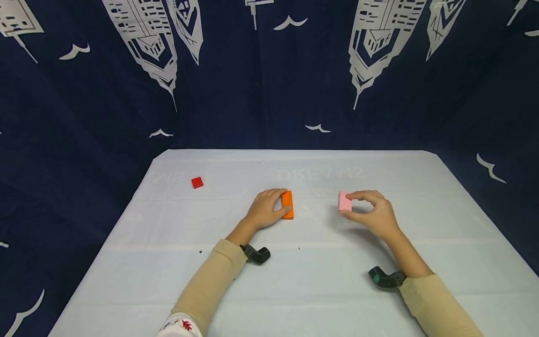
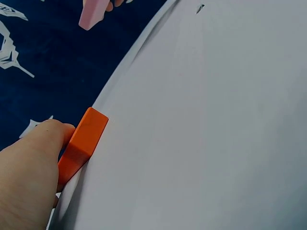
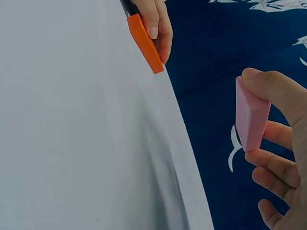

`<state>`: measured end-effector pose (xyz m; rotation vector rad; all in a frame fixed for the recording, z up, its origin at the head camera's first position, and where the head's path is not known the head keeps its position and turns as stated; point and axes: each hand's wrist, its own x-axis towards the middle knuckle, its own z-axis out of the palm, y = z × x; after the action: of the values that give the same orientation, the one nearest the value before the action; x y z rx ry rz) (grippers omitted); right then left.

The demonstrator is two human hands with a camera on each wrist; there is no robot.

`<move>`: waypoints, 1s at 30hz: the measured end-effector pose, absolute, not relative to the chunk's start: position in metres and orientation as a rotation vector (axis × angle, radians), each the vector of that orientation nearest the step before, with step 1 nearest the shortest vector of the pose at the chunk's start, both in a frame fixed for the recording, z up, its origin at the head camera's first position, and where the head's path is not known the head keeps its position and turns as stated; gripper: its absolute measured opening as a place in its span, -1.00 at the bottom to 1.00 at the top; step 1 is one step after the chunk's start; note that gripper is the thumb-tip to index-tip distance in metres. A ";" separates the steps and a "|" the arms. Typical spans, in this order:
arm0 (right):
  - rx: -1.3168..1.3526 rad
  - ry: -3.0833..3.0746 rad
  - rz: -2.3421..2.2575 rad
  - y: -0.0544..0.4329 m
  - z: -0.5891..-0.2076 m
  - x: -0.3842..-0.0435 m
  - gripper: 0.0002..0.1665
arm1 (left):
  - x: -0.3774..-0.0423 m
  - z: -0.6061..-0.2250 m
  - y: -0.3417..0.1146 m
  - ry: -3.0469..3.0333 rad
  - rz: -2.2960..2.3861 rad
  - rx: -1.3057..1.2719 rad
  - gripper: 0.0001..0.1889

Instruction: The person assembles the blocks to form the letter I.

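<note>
My left hand (image 1: 262,210) grips a long orange block (image 1: 288,204) by its two ends, thumb at the near end and fingers at the far one. In the left wrist view, the orange block (image 2: 85,139) stands at the white tabletop, and the fingers behind it are partly hidden. To the right, my right hand (image 1: 378,216) pinches a pink block (image 1: 344,201) between thumb and fingers. The right wrist view shows the pink block (image 3: 252,115) raised off the table, its other fingers loosely bent below. A gap of bare cloth separates the two blocks.
A small red block (image 1: 197,182) lies at the table's back left. White cloth covers the table (image 1: 311,290), and a dark blue printed curtain (image 1: 261,84) hangs behind it. Each wrist wears a black camera band (image 1: 258,254). Tiny dark specks dot the cloth.
</note>
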<state>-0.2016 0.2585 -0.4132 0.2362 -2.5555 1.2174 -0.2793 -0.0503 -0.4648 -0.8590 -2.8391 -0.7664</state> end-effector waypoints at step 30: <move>0.413 -2.514 1.226 0.212 -0.410 -0.186 -0.49 | -0.281 -0.467 -0.051 -2.841 -0.758 -0.857 -0.37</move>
<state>-0.1855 0.2117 -0.4097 0.4127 -2.5145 1.2261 -0.2808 -0.0508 -0.4668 -0.8574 -2.8413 -0.7584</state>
